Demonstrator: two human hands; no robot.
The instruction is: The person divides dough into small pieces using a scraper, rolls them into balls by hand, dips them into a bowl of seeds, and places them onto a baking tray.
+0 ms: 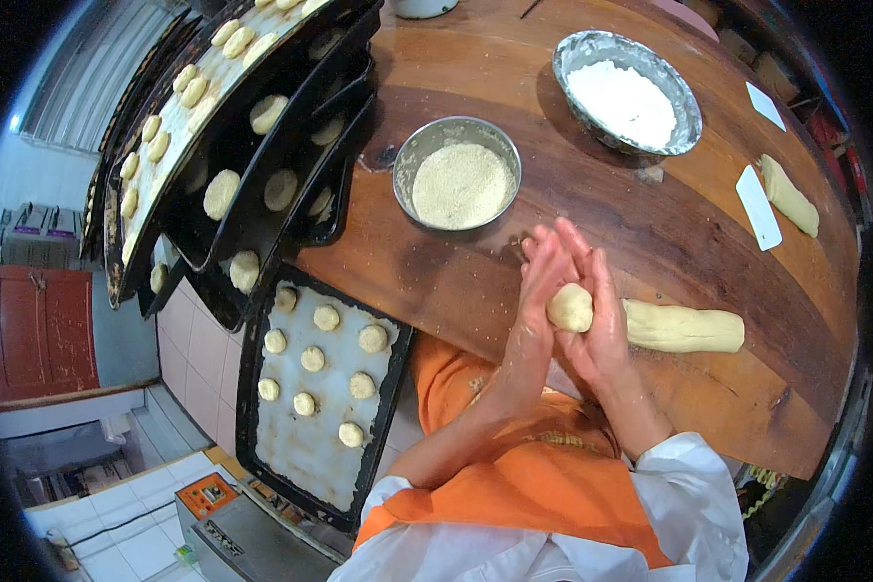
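Observation:
Between my palms sits a round ball of pale dough (570,307). My left hand (541,291) presses it from the left, and my right hand (601,315) cups it from the right. The fingers of both hands stretch away from me and nearly meet at the tips. Just right of my right hand, a thick log of dough (689,327) lies on the wooden table (514,78). Beyond my hands stands a metal bowl (400,194) of pale crumbs (463,184).
A lined black tray (247,407) with several dough rounds is at lower left. Stacked trays (233,213) with more rounds rise behind it. A bowl (684,121) of white flour (623,102) stands at far right, near a white scraper (758,209) and another dough piece (791,197).

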